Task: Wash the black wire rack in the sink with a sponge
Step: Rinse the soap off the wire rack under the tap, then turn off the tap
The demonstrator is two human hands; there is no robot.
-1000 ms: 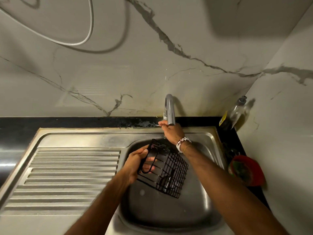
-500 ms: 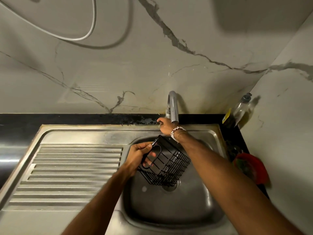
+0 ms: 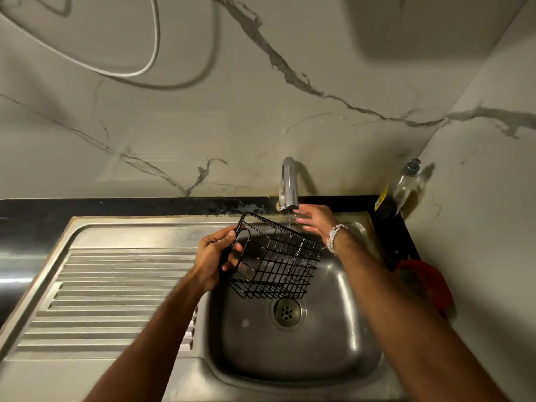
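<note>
while water is running from the chrome tap at the upper centre of the frame, the black wire rack is hanging tilted above the steel sink, its open top facing up and to the left. it is a small basket of thin black wire, with a fine grid on its sides and base and a rounded loop at its left end, and it is looking wet where the stream is landing on its upper right part. the left hand is gripping that looped end, fingers curled around the wire and thumb pressing on the top rim. the right hand is sitting just under the spout with fingers spread and loose, holding nothing, the water passing right beside it; a beaded bracelet is circling its wrist. the drain is lying below the rack in the basin. a soap bottle is standing on the dark tabletop at the right.
</note>
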